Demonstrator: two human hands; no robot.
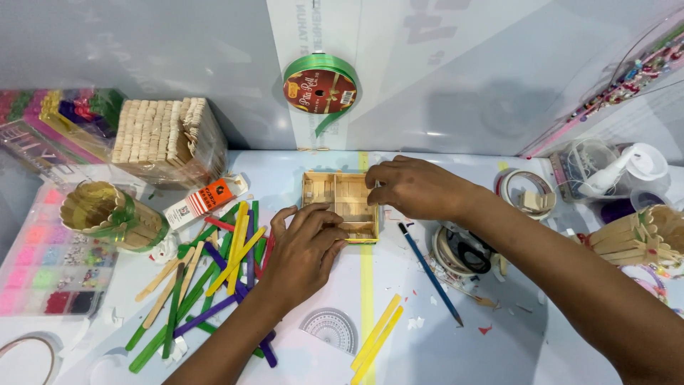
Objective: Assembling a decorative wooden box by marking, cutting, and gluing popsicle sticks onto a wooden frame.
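**Both hands on the stick-built box**

We log a small, shallow square box of pale wooden craft sticks (342, 205), with inner partitions, sitting near the back edge of the pale blue tabletop (427, 349), about midway along it. Our left hand (305, 246) rests against the box's front left corner, fingers curled together on its rim. Our right hand (417, 187) covers the box's right rear corner, fingertips pinched on the wall there.

Left of the box we note a loose scatter of coloured flat wooden sticks (214, 278), green, yellow, purple and red. A blue pencil (429, 272) lies just right of the box, pointing toward the front edge. Two yellow sticks (376, 340) lie by the front edge beside a clear half-round protractor (330, 329). A green ribbon spool (320, 88) hangs on the back wall. A wrapped bundle of plain wooden sticks (167, 139) sits at the back left corner.
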